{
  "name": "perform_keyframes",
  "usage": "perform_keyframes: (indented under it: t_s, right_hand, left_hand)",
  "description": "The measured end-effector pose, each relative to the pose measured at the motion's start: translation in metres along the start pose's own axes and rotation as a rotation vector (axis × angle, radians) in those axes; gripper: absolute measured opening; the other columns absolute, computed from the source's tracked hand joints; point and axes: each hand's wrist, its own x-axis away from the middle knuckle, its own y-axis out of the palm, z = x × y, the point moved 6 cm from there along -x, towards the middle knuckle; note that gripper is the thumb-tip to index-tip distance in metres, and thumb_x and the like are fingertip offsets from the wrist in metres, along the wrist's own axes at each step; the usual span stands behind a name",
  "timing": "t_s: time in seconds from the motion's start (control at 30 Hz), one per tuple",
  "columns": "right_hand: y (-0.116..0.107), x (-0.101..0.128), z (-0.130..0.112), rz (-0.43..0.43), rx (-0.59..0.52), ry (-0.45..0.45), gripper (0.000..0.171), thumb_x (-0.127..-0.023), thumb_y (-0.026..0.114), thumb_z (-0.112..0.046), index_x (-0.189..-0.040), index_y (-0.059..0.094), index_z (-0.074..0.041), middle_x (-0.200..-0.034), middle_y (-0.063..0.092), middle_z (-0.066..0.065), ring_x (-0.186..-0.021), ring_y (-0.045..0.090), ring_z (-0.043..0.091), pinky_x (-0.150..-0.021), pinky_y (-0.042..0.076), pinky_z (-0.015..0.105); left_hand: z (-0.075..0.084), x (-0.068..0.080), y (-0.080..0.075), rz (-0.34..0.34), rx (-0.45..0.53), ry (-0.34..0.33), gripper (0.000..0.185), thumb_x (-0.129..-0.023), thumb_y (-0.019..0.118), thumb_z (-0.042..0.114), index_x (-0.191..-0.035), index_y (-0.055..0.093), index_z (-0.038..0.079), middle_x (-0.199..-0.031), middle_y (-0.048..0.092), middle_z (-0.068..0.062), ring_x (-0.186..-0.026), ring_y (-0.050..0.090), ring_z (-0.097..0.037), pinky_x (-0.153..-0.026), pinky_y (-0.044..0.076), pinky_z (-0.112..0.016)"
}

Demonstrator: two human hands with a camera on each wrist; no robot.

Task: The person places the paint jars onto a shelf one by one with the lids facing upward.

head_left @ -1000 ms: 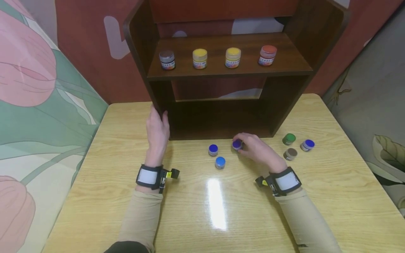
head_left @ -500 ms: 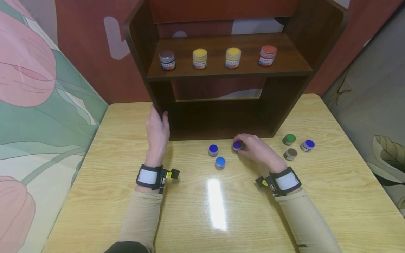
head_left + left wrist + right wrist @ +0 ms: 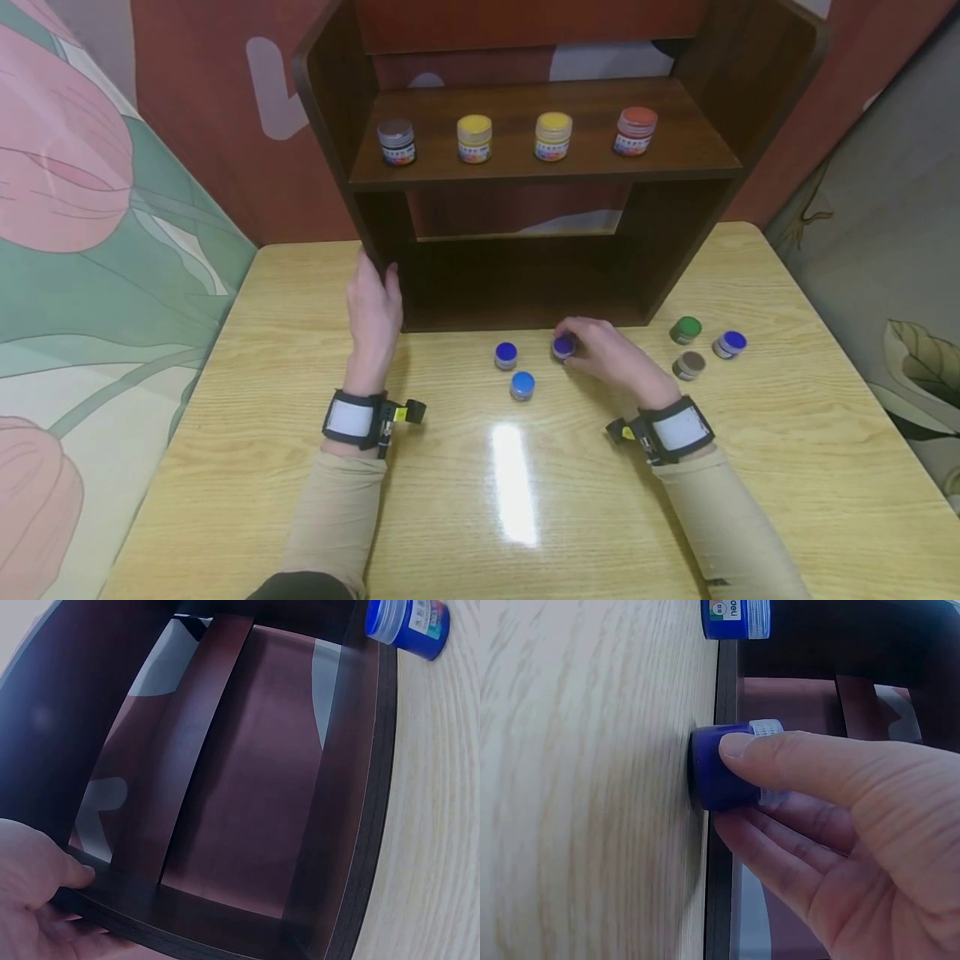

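My right hand (image 3: 611, 354) pinches a dark blue paint jar (image 3: 724, 769) between thumb and fingers. The jar stands at or very near the tabletop, just before the shelf's lower front edge. With the left hand (image 3: 373, 321) I grip the left side panel of a dark brown wooden shelf (image 3: 682, 125); in the left wrist view the thumb lies on the panel's inner face and the fingers go round outside. Left of the pinched jar stand another dark blue jar (image 3: 506, 356) and a lighter blue jar (image 3: 522, 386).
On the upper board stand a dark jar (image 3: 397, 142), two yellow-lidded jars (image 3: 474, 139) and a red-lidded jar (image 3: 634, 132). Right of my right hand are a green-lidded jar (image 3: 686, 330), a grey-brown-lidded jar (image 3: 688, 365) and a blue-lidded jar (image 3: 729, 344) on the wooden table (image 3: 450, 500).
The pinched jar and my right fingers have shifted very slightly to the right and toward me. The left hand keeps its place on the shelf panel.
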Motion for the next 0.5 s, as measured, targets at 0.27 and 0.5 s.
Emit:
perform_keyframes:
  t_s: [0.27, 0.5]
  right_hand:
    - [0.0011, -0.0010, 0.0028, -0.010, 0.002, 0.018, 0.040, -0.085, 0.079, -0.010, -0.122, 0.064, -0.006, -0.116, 0.070, 0.009, -0.111, 0.065, 0.026, -0.100, 0.054, 0.047]
    - [-0.0009, 0.0016, -0.0019, -0.010, 0.043, -0.032, 0.046, -0.084, 0.079, -0.007, -0.127, 0.063, -0.005, -0.125, 0.067, 0.012, -0.120, 0.063, 0.030, -0.104, 0.051, 0.048]
  left_hand:
    - [-0.0010, -0.0005, 0.0004, 0.012, -0.001, 0.017, 0.038, -0.103, 0.053, 0.015, -0.137, 0.047, 0.000, -0.128, 0.063, -0.025, -0.120, 0.063, -0.040, -0.102, 0.052, -0.051]
    - [-0.0005, -0.0006, 0.0005, 0.017, -0.006, 0.025, 0.038, -0.103, 0.053, 0.013, -0.137, 0.047, -0.002, -0.127, 0.064, -0.026, -0.119, 0.063, -0.040, -0.101, 0.053, -0.051]
